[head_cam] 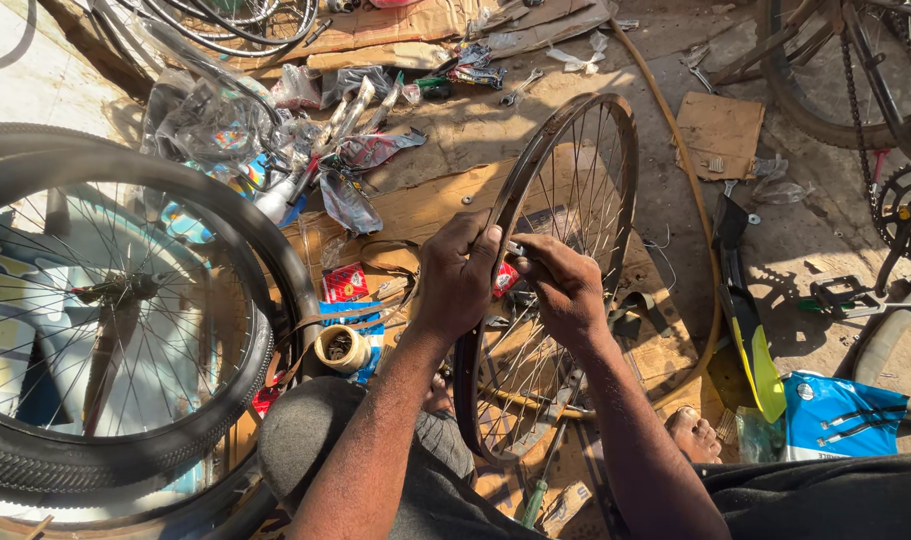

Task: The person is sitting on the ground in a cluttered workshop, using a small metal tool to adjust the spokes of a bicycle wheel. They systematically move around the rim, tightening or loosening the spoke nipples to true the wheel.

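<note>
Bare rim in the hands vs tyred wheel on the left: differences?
The bare rim has no tyre; the tyred wheel wears a black one. The rim stands upright between the person's knees, with the left hand and right hand on it; no hand touches the tyred wheel. Both have wire spokes.

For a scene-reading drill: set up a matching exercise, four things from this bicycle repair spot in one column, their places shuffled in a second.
1. bare wheel rim
2. tyred wheel
3. roll of tape
4. blue packet

a. far left, beside the knee
b. on cardboard, left of the left hand
c. lower right, on the ground
d. upright between both hands, right hand

Pairs: 1-d, 2-a, 3-b, 4-c
</note>
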